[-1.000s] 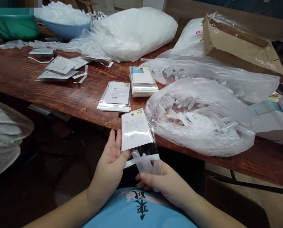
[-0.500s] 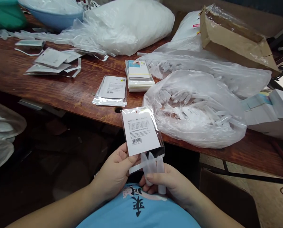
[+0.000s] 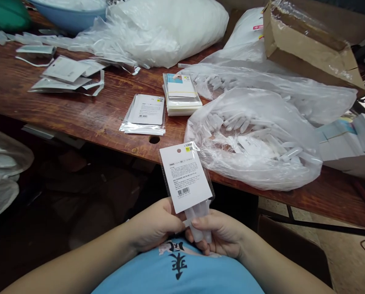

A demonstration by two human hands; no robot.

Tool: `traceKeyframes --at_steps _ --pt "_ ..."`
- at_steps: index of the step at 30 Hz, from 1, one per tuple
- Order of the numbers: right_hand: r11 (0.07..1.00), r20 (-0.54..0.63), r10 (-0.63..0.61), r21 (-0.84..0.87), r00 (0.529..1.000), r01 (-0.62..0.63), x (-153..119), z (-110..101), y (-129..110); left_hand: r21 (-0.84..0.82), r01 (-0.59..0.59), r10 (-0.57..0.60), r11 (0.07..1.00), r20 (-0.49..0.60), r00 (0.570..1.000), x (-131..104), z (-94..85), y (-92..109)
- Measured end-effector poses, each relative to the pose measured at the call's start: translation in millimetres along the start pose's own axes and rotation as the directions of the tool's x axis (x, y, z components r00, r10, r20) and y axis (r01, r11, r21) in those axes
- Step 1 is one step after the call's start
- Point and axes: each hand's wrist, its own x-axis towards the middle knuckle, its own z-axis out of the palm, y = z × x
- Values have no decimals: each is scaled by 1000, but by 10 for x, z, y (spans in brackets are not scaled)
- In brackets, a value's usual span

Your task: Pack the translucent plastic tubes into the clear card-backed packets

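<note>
Close to my body, my left hand [image 3: 158, 224] pinches the lower left edge of a clear plastic packet with a white printed card [image 3: 187, 175] in it. The card's barcode side faces up, and its hang hole points away from me. My right hand [image 3: 221, 230] grips several translucent finger-shaped sleeves [image 3: 197, 234] between thumb and fingers. Their far ends reach under the card's lower edge, at the packet's near end. How deep they sit in the packet is hidden.
On the wooden table [image 3: 109, 118] lie a stack of flat packets [image 3: 147, 110], a stack of cards [image 3: 182, 96] and filled packets [image 3: 66, 73]. An open plastic bag of sleeves [image 3: 252, 139] stands right. Behind are a big white bag [image 3: 170, 32], a blue basin [image 3: 69, 16] and a cardboard box [image 3: 308, 49].
The sleeves have moved up under the card's lower edge, where their tips stood in front of the packet's near end before. The packet has come slightly nearer to me, and both hands are closer together.
</note>
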Motion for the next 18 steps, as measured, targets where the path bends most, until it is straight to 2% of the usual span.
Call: traceKeyframes --at_steps 2,5,8,11,14,16,18 --pt "999 14 44 2 999 -44 11 -56 -23 0 32 -32 999 -13 999 -4 -16 4" --pt "999 -31 52 5 998 -52 12 -87 -51 -43 52 -52 998 -2 999 -13 -34 11" --pt "999 -96 -32 -9 995 31 -1 -33 -48 -60 88 -86 994 33 996 -14 -53 18" --pt "989 -181 -146 -28 973 143 -51 56 -25 -90 128 -124 988 46 991 -11 -82 16" --pt "958 -161 -247 -188 955 216 -173 91 -1 -149 180 -181 972 2 983 -18 -116 24" --pt "847 -140 -372 -455 918 274 -281 72 22 -185 182 -185 966 0 983 -32 -133 49" --pt "602 -115 -552 -740 826 300 -383 49 55 -204 170 -167 964 32 985 -54 -142 86"
